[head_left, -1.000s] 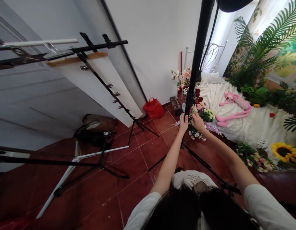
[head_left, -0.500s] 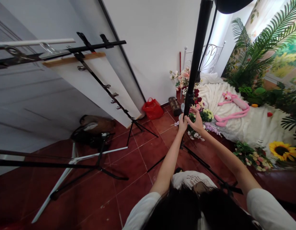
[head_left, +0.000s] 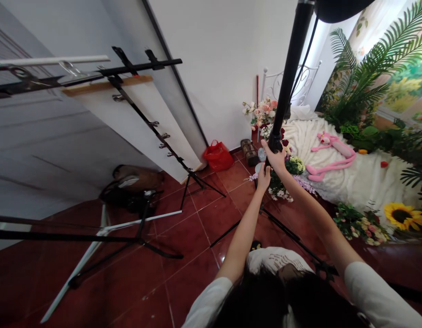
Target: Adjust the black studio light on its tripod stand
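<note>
A tall black light stand [head_left: 288, 82] leans to the right in front of me, its upper end near a dark lamp head [head_left: 343, 8] at the top edge. My left hand [head_left: 264, 177] is closed round the lower part of the pole. Just above it, my right hand [head_left: 277, 160] grips the pole at the black collar [head_left: 275, 141], thumb up along its left side. A thin cable hangs beside the pole. The stand's spread legs [head_left: 282, 226] rest on the red tiles. Artificial flowers [head_left: 282, 191] are close behind my hands.
At left stands an easel-like frame with clips and a white board [head_left: 170, 136]. White and black stand legs [head_left: 142, 218] cross the floor. A red bag [head_left: 218, 156] sits by the wall. At right, a pink plush toy [head_left: 337, 146] lies on white fabric [head_left: 299, 132] beside palm leaves [head_left: 371, 77].
The pole's top has tilted to the right. My right hand has moved from beside the pole onto its collar, with its fingers now round it. My left hand has shifted slightly right.
</note>
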{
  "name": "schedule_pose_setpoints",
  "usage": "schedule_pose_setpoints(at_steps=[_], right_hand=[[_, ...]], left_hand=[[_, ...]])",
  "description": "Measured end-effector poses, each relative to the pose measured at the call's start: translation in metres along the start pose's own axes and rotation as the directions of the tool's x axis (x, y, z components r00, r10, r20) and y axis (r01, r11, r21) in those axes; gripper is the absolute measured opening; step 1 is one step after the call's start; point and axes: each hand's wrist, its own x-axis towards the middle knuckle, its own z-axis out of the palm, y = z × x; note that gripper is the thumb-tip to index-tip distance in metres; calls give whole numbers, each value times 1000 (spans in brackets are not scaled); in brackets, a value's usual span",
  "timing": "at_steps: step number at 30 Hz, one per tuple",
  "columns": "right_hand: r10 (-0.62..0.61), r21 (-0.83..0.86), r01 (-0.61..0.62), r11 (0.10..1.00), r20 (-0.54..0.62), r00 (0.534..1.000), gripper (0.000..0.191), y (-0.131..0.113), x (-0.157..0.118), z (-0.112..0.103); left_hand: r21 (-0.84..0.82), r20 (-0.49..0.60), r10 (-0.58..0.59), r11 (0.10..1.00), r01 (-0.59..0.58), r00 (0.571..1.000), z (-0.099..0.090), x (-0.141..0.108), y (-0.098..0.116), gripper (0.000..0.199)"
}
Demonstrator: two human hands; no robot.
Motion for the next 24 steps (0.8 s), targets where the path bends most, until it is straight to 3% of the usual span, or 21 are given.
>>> schedule_pose_setpoints(at_steps=[5, 9, 11, 18, 20, 24], right_hand=[[81, 22, -85, 996, 129, 988, 46, 6, 6, -10], [132, 10, -138, 990, 236, 963, 41, 19, 8, -15], [117, 15, -123, 992, 215, 970, 41, 22, 4, -14], [-4, -34, 2, 999, -68, 998, 47, 28, -18, 7], [-7, -26, 6, 1000, -57, 998, 50, 35, -23, 8], [37, 10, -38, 999, 77, 996, 60, 52, -32, 2]], left_hand=[[13, 15, -27, 1000, 27, 1000, -3, -4, 1, 58], [29, 58, 6, 1000, -8, 998, -6, -11, -1, 48], [25, 79, 18, 999, -20, 997, -6, -13, -3, 43], [11, 68, 16, 1000, -17, 998, -2, -11, -15, 38], [20, 69, 8, 1000, -9, 998, -1, -10, -18, 36], [3, 50, 35, 999, -35, 998, 1, -9, -22, 31]])
